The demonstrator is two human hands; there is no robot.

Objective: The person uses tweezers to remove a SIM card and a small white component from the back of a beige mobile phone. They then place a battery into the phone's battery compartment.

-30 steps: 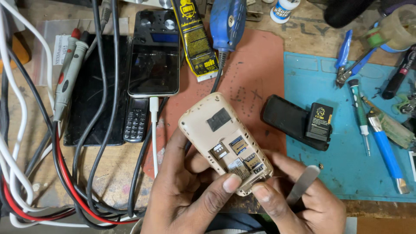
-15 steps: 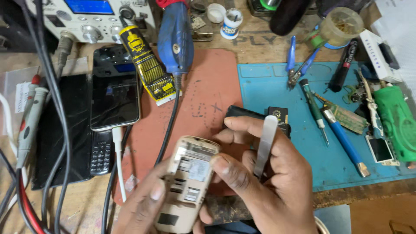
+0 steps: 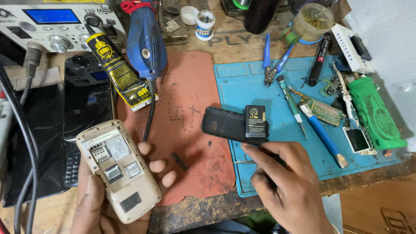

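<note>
Left hand cradles open phone at 7 o'clock, back up, slots exposed for inspection. Right hand at 5 o'clock, fingers curled, perhaps pinching thin tool; fingertip touching black back cover, battery atop.

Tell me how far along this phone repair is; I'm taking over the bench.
Done: the back cover and battery are off, lying on the blue mat. In hand: the left hand holds the opened phone; the right hand reaches toward the battery. Left: battery and cover still out.
</note>
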